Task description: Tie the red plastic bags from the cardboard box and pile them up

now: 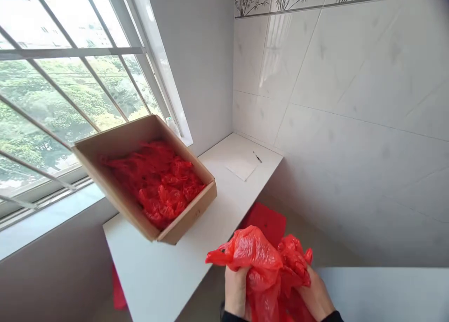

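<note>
The box (145,179) leans on the sill at the left, tilted toward the white surface (154,270), full of crumpled red bags (157,181); its far underside is hidden. Low in the middle, the left hand (235,291) closes its grip on a red bag (261,266), fingers buried in the plastic. The right hand (317,296) clasps the same bag from the other side. Both wrists are cut off by the bottom edge.
</note>
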Action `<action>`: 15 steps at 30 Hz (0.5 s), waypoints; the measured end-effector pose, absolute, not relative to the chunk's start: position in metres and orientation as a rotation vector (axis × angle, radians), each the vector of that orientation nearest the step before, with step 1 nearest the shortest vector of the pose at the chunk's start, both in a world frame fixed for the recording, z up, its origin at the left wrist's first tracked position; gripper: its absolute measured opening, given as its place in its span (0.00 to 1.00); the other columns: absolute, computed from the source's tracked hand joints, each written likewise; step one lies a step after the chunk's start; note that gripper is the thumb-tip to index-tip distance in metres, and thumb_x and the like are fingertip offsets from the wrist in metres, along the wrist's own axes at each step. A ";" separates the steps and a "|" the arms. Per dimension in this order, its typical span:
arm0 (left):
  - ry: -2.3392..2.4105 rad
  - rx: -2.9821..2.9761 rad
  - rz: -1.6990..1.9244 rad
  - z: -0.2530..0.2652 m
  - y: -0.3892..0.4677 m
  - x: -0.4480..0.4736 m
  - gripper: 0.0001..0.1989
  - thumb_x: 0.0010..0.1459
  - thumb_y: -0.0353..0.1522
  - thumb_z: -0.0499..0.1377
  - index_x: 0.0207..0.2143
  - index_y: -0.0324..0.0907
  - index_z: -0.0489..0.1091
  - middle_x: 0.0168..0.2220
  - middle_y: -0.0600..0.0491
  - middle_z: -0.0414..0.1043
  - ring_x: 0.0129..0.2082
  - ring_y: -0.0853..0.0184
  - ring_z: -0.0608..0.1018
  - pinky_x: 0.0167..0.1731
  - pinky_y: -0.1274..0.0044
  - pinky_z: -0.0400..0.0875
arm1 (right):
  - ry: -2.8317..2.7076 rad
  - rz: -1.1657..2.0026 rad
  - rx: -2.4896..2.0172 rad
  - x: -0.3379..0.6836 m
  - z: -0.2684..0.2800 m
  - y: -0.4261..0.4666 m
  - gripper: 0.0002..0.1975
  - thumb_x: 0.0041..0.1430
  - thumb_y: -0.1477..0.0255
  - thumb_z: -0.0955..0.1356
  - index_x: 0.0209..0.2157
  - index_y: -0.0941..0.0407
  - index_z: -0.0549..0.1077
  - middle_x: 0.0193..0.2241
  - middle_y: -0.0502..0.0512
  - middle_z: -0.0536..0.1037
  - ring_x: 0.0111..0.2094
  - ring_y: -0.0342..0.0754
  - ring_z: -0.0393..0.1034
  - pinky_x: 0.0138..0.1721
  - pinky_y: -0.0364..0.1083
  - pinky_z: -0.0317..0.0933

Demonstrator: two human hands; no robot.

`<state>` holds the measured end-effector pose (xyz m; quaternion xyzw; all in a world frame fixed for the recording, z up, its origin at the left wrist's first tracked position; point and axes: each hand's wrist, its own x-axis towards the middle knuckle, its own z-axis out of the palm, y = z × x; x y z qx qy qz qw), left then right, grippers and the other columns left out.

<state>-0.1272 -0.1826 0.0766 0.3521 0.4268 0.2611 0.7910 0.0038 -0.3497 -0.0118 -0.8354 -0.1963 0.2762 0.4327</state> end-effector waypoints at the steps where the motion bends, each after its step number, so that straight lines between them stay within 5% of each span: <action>1: 0.894 0.728 0.590 0.077 -0.159 -0.102 0.35 0.41 0.45 0.70 0.51 0.43 0.69 0.43 0.45 0.79 0.43 0.52 0.81 0.43 0.66 0.76 | -0.498 0.671 -2.089 0.025 -0.011 -0.327 0.23 0.54 0.59 0.65 0.48 0.55 0.75 0.47 0.61 0.81 0.49 0.63 0.75 0.47 0.55 0.70; 7: 0.877 0.675 0.756 0.057 0.022 0.055 0.22 0.43 0.34 0.72 0.42 0.38 0.73 0.34 0.50 0.78 0.34 0.61 0.81 0.35 0.72 0.76 | -0.646 0.560 -2.111 0.175 -0.018 -0.136 0.19 0.57 0.62 0.66 0.48 0.54 0.75 0.46 0.60 0.80 0.49 0.62 0.75 0.48 0.57 0.69; 11: 0.984 0.766 0.839 0.043 0.159 0.149 0.13 0.61 0.34 0.62 0.47 0.37 0.71 0.40 0.50 0.76 0.36 0.66 0.79 0.37 0.70 0.77 | -0.794 0.492 -2.140 0.272 -0.026 0.022 0.15 0.62 0.64 0.69 0.48 0.56 0.73 0.44 0.56 0.78 0.45 0.53 0.74 0.47 0.56 0.69; 15: 1.108 0.971 0.916 0.024 0.272 0.213 0.15 0.64 0.36 0.60 0.51 0.39 0.69 0.48 0.47 0.73 0.42 0.63 0.78 0.41 0.67 0.77 | -0.934 0.397 -2.163 0.340 -0.044 0.167 0.15 0.66 0.63 0.67 0.50 0.56 0.71 0.48 0.56 0.76 0.45 0.50 0.73 0.47 0.54 0.70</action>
